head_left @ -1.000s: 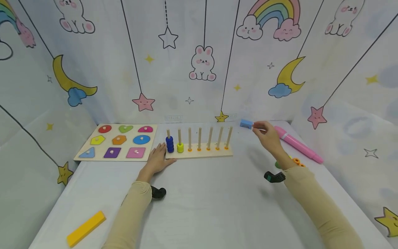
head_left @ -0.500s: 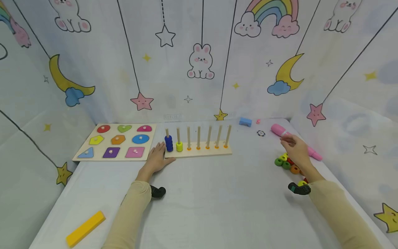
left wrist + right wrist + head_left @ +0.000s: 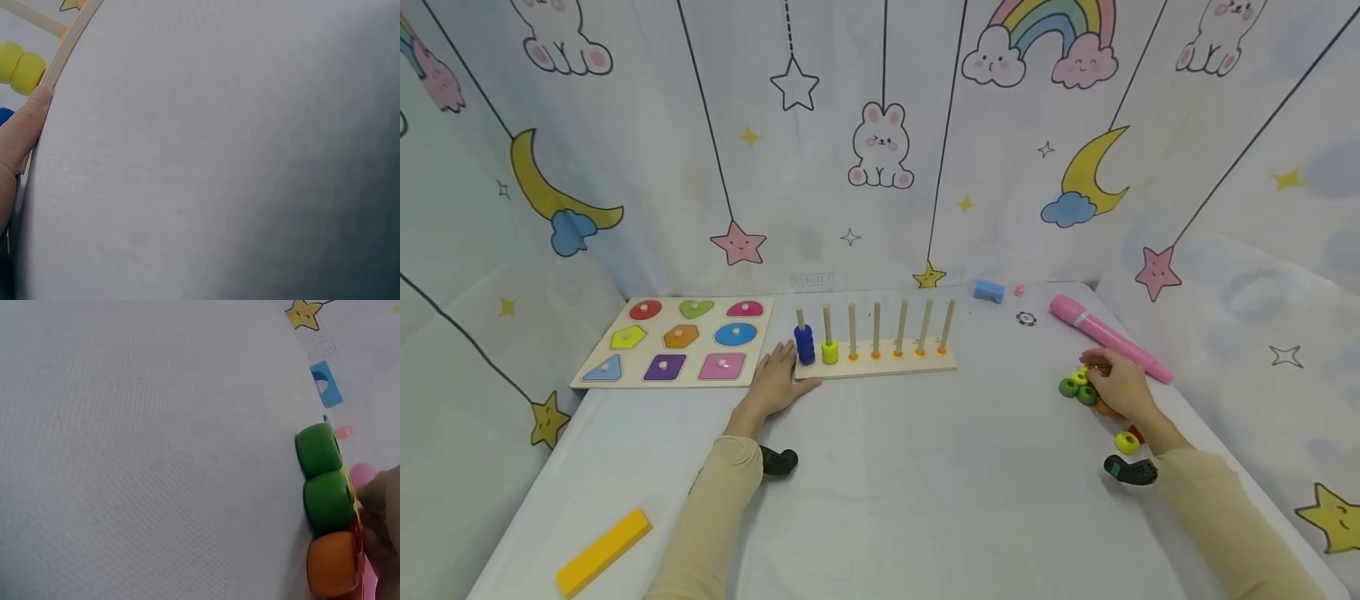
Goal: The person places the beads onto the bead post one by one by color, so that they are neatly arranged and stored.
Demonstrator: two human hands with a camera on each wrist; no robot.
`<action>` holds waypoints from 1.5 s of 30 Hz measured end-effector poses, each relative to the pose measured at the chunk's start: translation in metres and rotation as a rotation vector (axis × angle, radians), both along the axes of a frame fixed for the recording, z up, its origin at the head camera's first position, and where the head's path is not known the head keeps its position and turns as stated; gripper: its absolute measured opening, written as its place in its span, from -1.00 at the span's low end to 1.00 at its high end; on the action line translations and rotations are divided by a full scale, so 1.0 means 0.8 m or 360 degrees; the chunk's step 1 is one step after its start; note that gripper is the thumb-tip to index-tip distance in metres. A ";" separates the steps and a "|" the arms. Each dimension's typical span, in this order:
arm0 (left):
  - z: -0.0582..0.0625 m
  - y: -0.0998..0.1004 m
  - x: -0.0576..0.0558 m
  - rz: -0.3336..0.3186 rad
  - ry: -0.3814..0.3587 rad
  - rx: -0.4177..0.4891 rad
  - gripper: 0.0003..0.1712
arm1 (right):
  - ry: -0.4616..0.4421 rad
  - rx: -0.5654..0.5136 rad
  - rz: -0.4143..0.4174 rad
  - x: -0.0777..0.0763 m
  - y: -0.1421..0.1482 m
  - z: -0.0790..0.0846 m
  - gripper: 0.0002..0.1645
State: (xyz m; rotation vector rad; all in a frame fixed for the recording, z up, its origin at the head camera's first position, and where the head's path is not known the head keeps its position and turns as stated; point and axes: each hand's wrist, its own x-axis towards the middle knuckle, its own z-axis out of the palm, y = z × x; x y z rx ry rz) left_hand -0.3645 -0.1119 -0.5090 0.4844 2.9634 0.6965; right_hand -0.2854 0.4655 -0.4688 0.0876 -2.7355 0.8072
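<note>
White desk [image 3: 910, 483], backdrop lettering [image 3: 812, 280] too faint for me to read, left hand [image 3: 772, 385] spread, touching the peg board [image 3: 887, 367], right hand [image 3: 1120, 387] at the beads [image 3: 1067, 387], whether grasping I cannot tell.

The left hand [image 3: 772, 387] rests, thumb [image 3: 807, 386] spread. The right hand [image 3: 1122, 387] bends its fingers [image 3: 1095, 358] downward. Both arms [image 3: 706, 517] stretch forward.

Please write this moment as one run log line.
left grip: touching peg board; right grip: at loose beads, hold unclear; blue beads: on leftmost peg; yellow beads: on next peg
</note>
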 end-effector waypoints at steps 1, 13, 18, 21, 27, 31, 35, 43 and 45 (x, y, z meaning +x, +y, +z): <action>0.000 -0.001 0.000 -0.0002 0.0005 0.0002 0.04 | -0.0006 0.0032 0.0009 -0.001 -0.001 -0.001 -0.71; 0.002 -0.005 0.004 0.0023 0.0014 0.0030 0.03 | -0.0141 0.0095 0.0047 -0.012 -0.012 0.006 -0.66; -0.001 -0.008 0.004 0.0021 0.0020 0.0042 0.02 | -0.0123 0.0152 0.0055 -0.016 -0.014 0.005 -0.68; -0.005 -0.009 0.003 0.0013 0.0022 0.0044 0.02 | -0.0080 0.0148 0.0024 -0.013 -0.015 0.005 -0.70; -0.009 -0.011 0.002 0.0008 0.0017 0.0041 0.02 | -0.0015 0.0009 -0.0047 -0.012 -0.028 0.014 -0.63; -0.006 -0.009 0.000 0.0006 0.0027 0.0022 0.02 | 0.0022 -0.0090 -0.0019 -0.023 -0.047 0.025 -0.59; 0.000 -0.007 -0.001 0.0003 0.0031 0.0045 0.02 | 0.0062 -0.0184 0.0037 -0.037 -0.076 0.044 -0.54; 0.000 -0.005 -0.001 0.0008 0.0004 0.0020 0.02 | 0.0194 -0.0604 0.0215 -0.070 -0.164 0.087 -0.53; 0.000 -0.006 0.000 0.0010 0.0009 0.0028 0.02 | 0.0250 -0.0631 0.0260 -0.080 -0.187 0.093 -0.55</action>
